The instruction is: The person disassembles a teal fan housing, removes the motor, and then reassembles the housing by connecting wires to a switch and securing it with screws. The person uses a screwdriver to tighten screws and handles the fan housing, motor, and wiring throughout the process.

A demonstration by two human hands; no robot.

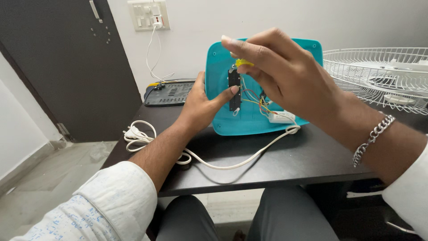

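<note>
Teal fan base (223, 120) stands tilted on edge at the dark bench's (285, 160) middle, its black switch strip and coloured wires exposed. Left hand (203, 107) braces it, thumb pressing the strip; right hand (285, 71) pinches a yellow-handled tool (244, 63) above. White cord (223, 164) trails in front; wire grille (379, 76) lies beside.

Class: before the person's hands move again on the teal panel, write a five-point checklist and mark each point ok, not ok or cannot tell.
1. Left hand braces the teal panel, thumb on the black strip: ok.
2. Right hand has a firm grip on the yellow tool: cannot tell, mostly hidden.
3. Coloured wires lie clear of the tool tip: cannot tell.
4. White cord unplugged; its coiled end lies on the table: ok.
5. Wire grille lies apart from the panel: ok.
</note>
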